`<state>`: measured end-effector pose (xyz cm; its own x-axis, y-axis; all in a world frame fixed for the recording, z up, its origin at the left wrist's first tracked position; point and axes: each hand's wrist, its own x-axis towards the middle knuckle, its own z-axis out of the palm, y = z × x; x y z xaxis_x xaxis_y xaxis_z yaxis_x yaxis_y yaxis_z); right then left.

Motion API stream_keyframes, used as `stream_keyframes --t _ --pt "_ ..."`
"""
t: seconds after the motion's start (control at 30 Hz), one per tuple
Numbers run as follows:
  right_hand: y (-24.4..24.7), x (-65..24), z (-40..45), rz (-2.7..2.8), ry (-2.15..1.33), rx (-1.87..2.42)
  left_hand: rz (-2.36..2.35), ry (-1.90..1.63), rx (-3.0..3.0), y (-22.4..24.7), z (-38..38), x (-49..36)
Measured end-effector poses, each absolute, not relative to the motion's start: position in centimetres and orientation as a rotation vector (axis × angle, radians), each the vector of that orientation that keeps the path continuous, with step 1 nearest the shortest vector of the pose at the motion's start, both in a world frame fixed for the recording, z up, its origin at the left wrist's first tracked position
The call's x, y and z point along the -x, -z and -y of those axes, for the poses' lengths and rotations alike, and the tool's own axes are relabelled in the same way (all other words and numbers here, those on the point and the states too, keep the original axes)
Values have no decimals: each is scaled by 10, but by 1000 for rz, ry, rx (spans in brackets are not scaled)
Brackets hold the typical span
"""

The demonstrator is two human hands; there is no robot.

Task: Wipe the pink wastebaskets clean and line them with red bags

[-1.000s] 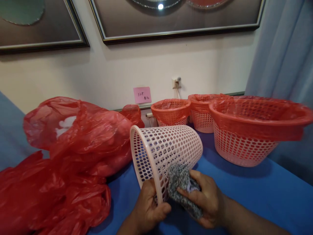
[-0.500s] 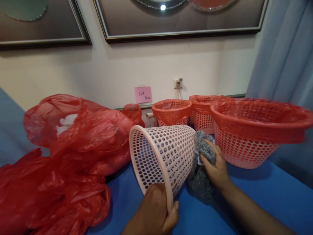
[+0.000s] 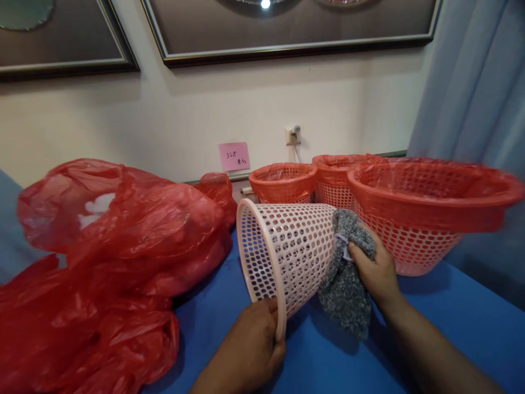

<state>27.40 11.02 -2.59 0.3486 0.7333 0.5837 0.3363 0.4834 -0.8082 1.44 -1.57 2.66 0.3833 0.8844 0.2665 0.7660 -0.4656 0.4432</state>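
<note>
A pale pink perforated plastic wastebasket point(image 3: 303, 241) lies tilted on its side in the middle of the head view, its mouth facing left. My left hand point(image 3: 256, 339) is closed around the lower part of its rim, fingers inside and thumb outside. A grey speckled cloth point(image 3: 346, 290) with a small white tag is gripped in my right hand point(image 3: 379, 268). That cloth presses against the basket's base end and hangs down beside it. Part of my right fingers is hidden behind the cloth.
Red plastic bags point(image 3: 135, 241) fill the left of the blue table point(image 3: 315, 361). Behind and right stand a small lined basket point(image 3: 283, 180), another lined basket point(image 3: 334, 191) and a large one point(image 3: 410, 246). A pink note point(image 3: 233, 156) and socket point(image 3: 292, 135) are on the wall.
The basket has turned a little, its mouth shifting right and showing narrower. My right hand and the cloth have moved slightly right, with more cloth now hanging in view.
</note>
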Motion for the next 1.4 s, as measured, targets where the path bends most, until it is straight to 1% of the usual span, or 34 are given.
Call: stream_keyframes --t 0.1,0.17,0.23,0.33,0.43,0.6,0.7,0.8,0.9,1.0,1.07,1.13,1.27,1.33,1.4 --pt "27 -272 -110 1294 -340 1076 -1480 -610 -2325 -27 13 -9" --pt "30 -264 -98 1473 -256 1001 -1459 -700 -2234 -26 13 -6" --pt "33 -253 -83 1651 -191 920 -1358 -907 -2077 -23 14 -3" --pt "35 -240 -66 1826 -181 811 -1216 -1292 -1789 -19 15 0" --pt "36 -235 -60 1893 -220 759 -1333 -1505 -1726 -17 15 2" --pt "42 -240 -83 1665 -289 928 -1553 -1590 -1952 -13 15 6" --pt "48 -242 -103 1446 -340 1059 -1564 -1615 -2029 -9 14 7" --pt "47 -230 -100 1368 -356 1091 -1537 -1597 -2091 -2 14 4" --pt "33 -206 -68 1572 -267 938 -1527 -1567 -2130 4 14 1" --pt "12 -182 -36 1850 -111 505 -1453 -1533 -2142 10 15 1" --pt "-1 -174 -34 1884 -33 363 -1433 -1550 -2128 13 15 2" --pt "-10 -178 -53 1798 2 505 -1445 -1562 -2124 16 15 3" --pt "-9 -210 -121 1390 -85 1047 -1473 -1489 -2210 22 13 2" --pt "-3 -224 -140 1281 -127 1152 -1506 -1437 -2268 24 12 0" --pt "2 -228 -136 1324 -133 1140 -1531 -1371 -2307 24 12 -2"
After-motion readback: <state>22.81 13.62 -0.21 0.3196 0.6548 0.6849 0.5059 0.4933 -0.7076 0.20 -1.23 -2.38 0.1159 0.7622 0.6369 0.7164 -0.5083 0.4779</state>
